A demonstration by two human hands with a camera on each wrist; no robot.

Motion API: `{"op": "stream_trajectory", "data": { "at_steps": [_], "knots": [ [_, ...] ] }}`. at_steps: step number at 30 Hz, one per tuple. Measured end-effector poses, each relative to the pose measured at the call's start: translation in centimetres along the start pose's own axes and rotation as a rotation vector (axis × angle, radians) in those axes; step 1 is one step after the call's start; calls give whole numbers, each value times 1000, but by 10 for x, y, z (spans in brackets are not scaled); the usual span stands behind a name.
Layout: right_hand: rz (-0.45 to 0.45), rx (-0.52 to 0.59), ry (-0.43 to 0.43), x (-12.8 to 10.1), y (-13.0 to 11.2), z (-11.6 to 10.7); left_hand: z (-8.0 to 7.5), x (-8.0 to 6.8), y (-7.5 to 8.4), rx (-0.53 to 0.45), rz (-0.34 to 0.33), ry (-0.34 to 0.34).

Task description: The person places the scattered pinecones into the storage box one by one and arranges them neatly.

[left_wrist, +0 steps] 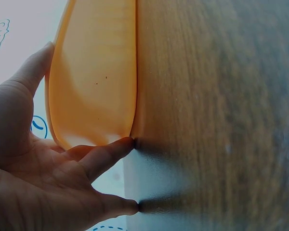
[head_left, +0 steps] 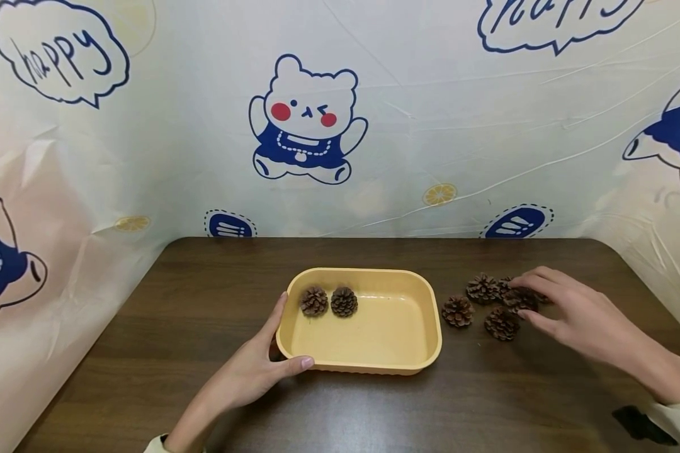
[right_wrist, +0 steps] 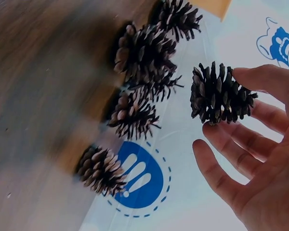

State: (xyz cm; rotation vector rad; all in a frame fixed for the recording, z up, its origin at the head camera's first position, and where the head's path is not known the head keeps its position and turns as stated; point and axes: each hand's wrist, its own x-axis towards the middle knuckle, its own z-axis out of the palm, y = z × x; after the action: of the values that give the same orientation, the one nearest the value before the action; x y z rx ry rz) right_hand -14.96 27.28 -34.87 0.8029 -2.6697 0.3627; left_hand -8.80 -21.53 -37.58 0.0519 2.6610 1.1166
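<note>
A shallow yellow plastic tray [head_left: 374, 367] stands on the table, holding two pine cones [head_left: 314, 301] side by side in its left part. My left hand [head_left: 249, 371] grips the tray's near left corner, thumb along the front wall and fingers at the left end. In the left wrist view, two fingertips of that hand [left_wrist: 62, 178] reach down to the tabletop. Over to the right, my right hand [head_left: 578, 308] pinches a pine cone [right_wrist: 221, 94] between thumb and fingers, raised above the others. Several more pine cones [head_left: 458, 312] lie grouped on the table beneath and left of it.
The dark wooden table [head_left: 192, 302] has rounded far corners. A pale printed sheet [head_left: 408, 151] with cartoon bears hangs behind it and along both sides. A dark object [head_left: 645, 426] shows by the right sleeve.
</note>
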Motion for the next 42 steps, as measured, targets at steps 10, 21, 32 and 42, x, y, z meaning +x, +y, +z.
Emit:
{"op": "stream_trajectory", "data": {
  "at_steps": [10, 21, 32, 42],
  "knots": [
    [-31, 19, 15, 14, -15, 2, 0, 0, 0, 1, -3, -2],
    [-91, 60, 47, 29, -32, 5, 0, 0, 0, 3, -4, -2],
    [-136, 129, 18, 46, -49, 10, 0, -1, 0, 0, -2, 0],
    [-151, 193, -27, 60, -64, 12, 0, -1, 1, -18, -2, 0]
  ]
}}
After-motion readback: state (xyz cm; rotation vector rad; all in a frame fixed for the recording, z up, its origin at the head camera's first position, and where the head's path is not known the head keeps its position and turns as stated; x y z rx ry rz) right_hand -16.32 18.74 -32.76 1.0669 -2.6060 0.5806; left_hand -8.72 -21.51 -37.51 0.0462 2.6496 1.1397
